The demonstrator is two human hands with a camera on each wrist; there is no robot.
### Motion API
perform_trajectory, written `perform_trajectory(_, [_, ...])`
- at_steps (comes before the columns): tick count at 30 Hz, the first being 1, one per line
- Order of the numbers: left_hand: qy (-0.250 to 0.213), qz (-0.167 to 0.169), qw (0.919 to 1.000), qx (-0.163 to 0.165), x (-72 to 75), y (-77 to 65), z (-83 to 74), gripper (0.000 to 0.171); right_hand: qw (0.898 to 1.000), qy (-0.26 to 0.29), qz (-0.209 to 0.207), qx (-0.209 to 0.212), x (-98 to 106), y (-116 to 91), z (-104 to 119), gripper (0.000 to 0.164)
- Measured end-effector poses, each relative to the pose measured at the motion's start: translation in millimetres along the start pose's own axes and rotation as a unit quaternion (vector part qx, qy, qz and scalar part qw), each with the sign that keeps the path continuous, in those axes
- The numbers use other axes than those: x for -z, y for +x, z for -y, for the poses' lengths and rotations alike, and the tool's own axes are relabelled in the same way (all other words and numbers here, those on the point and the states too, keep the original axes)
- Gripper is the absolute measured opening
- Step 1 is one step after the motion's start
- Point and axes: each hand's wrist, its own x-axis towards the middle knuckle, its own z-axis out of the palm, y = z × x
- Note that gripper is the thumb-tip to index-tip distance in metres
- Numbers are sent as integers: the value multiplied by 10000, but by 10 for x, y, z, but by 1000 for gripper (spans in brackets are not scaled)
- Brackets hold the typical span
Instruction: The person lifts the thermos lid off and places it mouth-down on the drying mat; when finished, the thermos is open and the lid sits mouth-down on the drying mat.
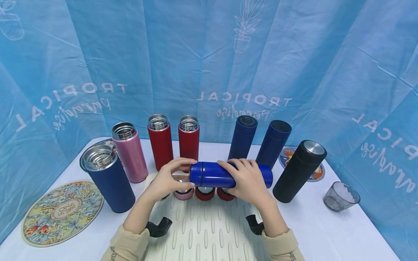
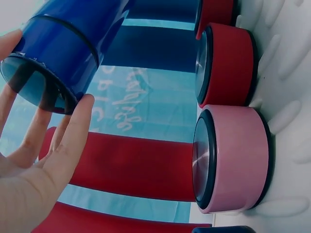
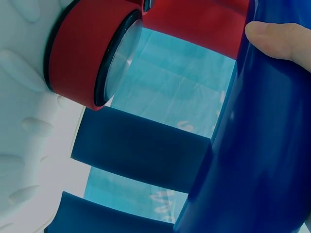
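Observation:
A glossy blue vacuum flask (image 1: pixel 213 174) lies level in the air above the pale mat, its lid end to the left. My left hand (image 1: pixel 163 181) pinches the lid (image 1: pixel 196 174) at its rim, fingers and thumb spread round the edge. In the left wrist view, the end of the lid (image 2: pixel 53 48) has a shiny face, with the fingertips at its rim. My right hand (image 1: pixel 249 181) grips the middle of the body from above. Below stand a pink lid (image 1: pixel 184 195) and two red lids (image 1: pixel 205 194) with steel tops on the mat.
Lidless flasks stand at left: navy (image 1: pixel 111 185), pink (image 1: pixel 132 157) and two red (image 1: pixel 160 145). Behind the right hand are two navy flasks (image 1: pixel 243 141), with a black flask (image 1: pixel 295 174) and a glass (image 1: pixel 341 197) farther right. The ridged mat (image 1: pixel 202 232) lies in front.

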Motion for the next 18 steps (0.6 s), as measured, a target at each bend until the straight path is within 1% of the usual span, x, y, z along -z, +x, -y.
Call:
perform_trajectory(10, [-61,-227,9968,764,-20,-13,-37,55,10000,-7,13,-17,-16,-3,12,85])
perform_trajectory(15, [-154,-373,9947,951,-26,3,-17,48,10000,54,-4,-21,-13,2,27,85])
perform_trajectory(18, [-265,-422,9939,981,-38,8,-21,47,9999,93,-36,-13,-6,6,37,85])
